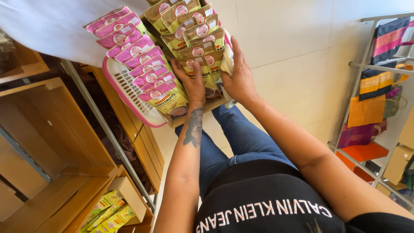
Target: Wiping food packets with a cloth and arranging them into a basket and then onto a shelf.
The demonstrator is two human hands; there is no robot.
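From the head camera, a pink and white basket [129,88] rested on the person's lap, filled with upright rows of pouches: pink-topped pouches [138,54] along its left edge and tan pouches [196,34] along its right edge. The left hand [192,82] lay flat, fingers extended, pressed against the front tan pouch at the basket's near edge, gripping nothing. The right hand [238,80] lay against the right edge of the tan row, fingers curled loosely around a white cloth [227,60]. A wooden shelf [51,142] stood at left, holding green packets [108,213].
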